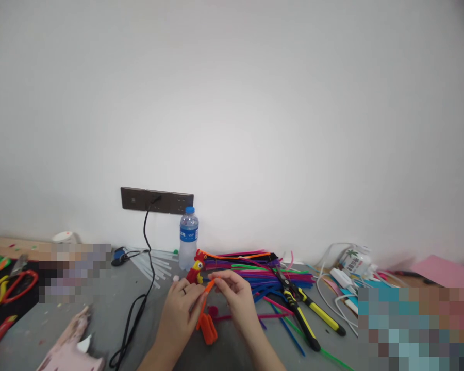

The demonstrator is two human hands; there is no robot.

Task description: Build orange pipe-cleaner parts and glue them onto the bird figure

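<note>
An orange pipe cleaner runs between my two hands, above the grey table. My left hand pinches it from the left and wears a dark ring. From the other side, the fingertips of my right hand close on its upper end. Just below hangs or lies a folded orange piece; whether it joins the pipe cleaner I cannot tell. Behind my fingers stands a small red and yellow bird figure with a round eye, its lower part hidden. A dark red pompom-like ball shows between my wrists.
Pliers with yellow-black handles lie right of my hands, beside many coloured pipe cleaners. A water bottle stands by the wall. A black cable runs down the left. Scissors are far left, white cables right.
</note>
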